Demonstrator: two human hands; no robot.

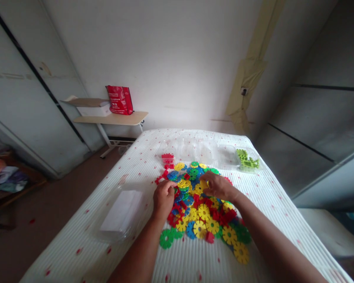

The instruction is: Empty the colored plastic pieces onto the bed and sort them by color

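Note:
A heap of flat plastic gear-shaped pieces (205, 222) in yellow, red, blue and green lies on a white table cover (194, 263). My left hand (163, 198) rests curled at the heap's left edge, fingertips pinched on a small green piece. My right hand (217, 185) lies palm down over the middle of the heap, fingers bent onto the yellow and blue pieces; what it grips is hidden.
Clear plastic containers stand at the far edge: one holds red pieces (167, 158), one holds lime-green pieces (247, 161). A clear lid or tray (120, 212) lies left. A small side table (112, 118) with a red bag (120, 99) stands by the wall.

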